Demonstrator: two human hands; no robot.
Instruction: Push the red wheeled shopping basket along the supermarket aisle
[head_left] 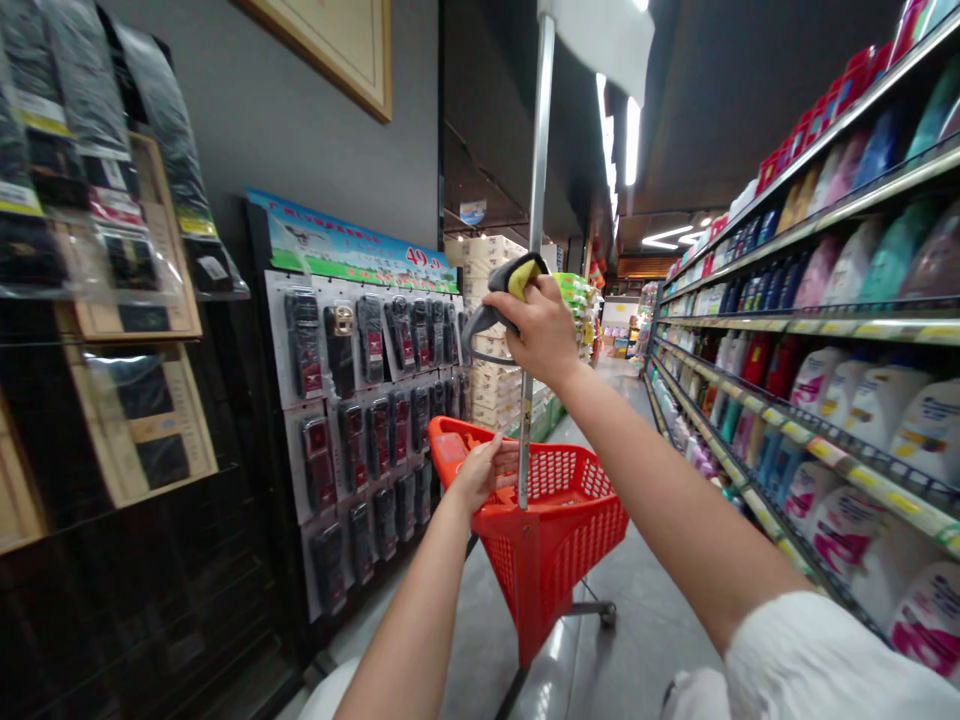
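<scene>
A grey and yellow cloth [519,278] is gripped in my right hand [546,330], which is raised beside the upright metal pole [538,150]. A loop of the cloth hangs to the left of the fingers. Lower down, my left hand [484,472] lies at the near rim of a red plastic shopping cart [529,570], its fingers stretched toward the foot of the pole. The pole rises from the front corner of the cart and bears a white sign [607,45] at its top, partly cut off by the frame. Inside the basket I make out no goods.
On the left, packaged belts [304,345] hang in rows on a display board [289,500], with more packs [124,235] nearer me. Shelves of shampoo bottles [855,510] line the right side. Stacked boxes [487,390] stand beyond the cart, and the tiled floor [645,620] runs down the aisle.
</scene>
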